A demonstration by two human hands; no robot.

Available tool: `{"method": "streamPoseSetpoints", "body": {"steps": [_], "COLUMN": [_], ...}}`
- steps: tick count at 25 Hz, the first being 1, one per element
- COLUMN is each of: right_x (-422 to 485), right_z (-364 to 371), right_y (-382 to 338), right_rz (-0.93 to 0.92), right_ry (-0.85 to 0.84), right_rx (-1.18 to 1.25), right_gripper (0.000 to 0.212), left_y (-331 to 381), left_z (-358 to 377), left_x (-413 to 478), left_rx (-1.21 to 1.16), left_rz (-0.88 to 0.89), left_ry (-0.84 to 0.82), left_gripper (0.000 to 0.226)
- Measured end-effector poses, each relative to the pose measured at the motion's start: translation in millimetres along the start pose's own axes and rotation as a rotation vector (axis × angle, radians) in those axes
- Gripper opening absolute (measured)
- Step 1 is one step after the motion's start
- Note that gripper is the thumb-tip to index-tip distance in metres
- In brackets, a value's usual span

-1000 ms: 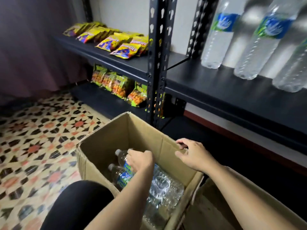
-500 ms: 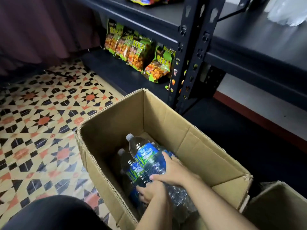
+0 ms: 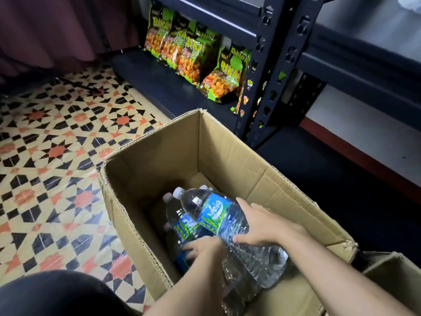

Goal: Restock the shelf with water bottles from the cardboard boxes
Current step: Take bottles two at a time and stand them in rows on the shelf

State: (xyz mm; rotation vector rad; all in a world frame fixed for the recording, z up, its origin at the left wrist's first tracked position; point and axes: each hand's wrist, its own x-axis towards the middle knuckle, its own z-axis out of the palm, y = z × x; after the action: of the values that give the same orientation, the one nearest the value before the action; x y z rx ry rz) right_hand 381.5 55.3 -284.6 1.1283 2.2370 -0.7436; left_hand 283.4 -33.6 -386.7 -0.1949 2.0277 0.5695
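Note:
An open cardboard box [image 3: 227,156] stands on the floor in front of the dark metal shelf [image 3: 355,62]. Inside it lie large clear water bottles with blue-green labels. My right hand [image 3: 264,224] lies over the middle of the top water bottle [image 3: 218,213], which is tilted with its white cap up and to the left. My left hand [image 3: 202,247] grips the same bottle from below, by the lower bottles [image 3: 180,222]. The bottle's base rests low in the box.
Green snack bags [image 3: 193,53] stand on the lowest shelf at the left. A second cardboard box [image 3: 391,270] sits at the lower right. A black shelf post [image 3: 268,71] rises just behind the box. Patterned tile floor [image 3: 57,156] spreads to the left. My dark knee [image 3: 52,295] is at the bottom left.
My right hand left the box rim and came down onto the top bottle. Both hands have raised that bottle's neck end. My view dropped from the upper shelf to the box.

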Motion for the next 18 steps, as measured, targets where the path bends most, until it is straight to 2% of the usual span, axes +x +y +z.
{"method": "streamPoseSetpoints", "body": {"steps": [2,4,6,8,9,12,15,18], "right_x": [1.5,-2.5,-6.5,-5.2,-1.9,9.7,12.2,12.5], "right_z": [2.6,8.8,18.7,22.0,19.3,8.5,14.0,18.3], "right_y": [-2.8,-8.8,-12.6,-14.4,-14.3,-10.3,-6.2,-4.9], "right_rz": [-0.019,-0.073,-0.101,-0.058,-0.015,0.095,0.172,0.244], "right_ry": [0.004,0.089,0.175,0.189,0.196,0.254,0.299,0.366], "right_rx": [-0.048,-0.148,-0.238,-0.272,-0.253,-0.067,0.111,0.163], "right_gripper": [0.104,0.102,0.114,0.13,0.128,0.094,0.09,0.088], "left_y": [6.8,8.8,8.8,7.5,7.1,5.3,-1.3,-5.7], "left_z": [-4.0,-10.5,-8.0,-4.8,-4.6,-4.9,-4.8,-8.6], "left_x": [1.7,1.7,3.7,2.2,-1.9,-14.4,-10.3,0.0], "left_rx": [0.035,-0.014,0.012,-0.013,-0.055,-0.131,-0.233,-0.317], "left_rz": [0.003,-0.067,-0.095,-0.056,-0.082,-0.128,-0.125,-0.135], "left_ry": [0.061,0.104,0.081,0.074,0.111,0.166,0.193,0.191], "left_gripper": [0.074,0.089,0.087,0.089,0.1,0.13,0.129,0.121]}}
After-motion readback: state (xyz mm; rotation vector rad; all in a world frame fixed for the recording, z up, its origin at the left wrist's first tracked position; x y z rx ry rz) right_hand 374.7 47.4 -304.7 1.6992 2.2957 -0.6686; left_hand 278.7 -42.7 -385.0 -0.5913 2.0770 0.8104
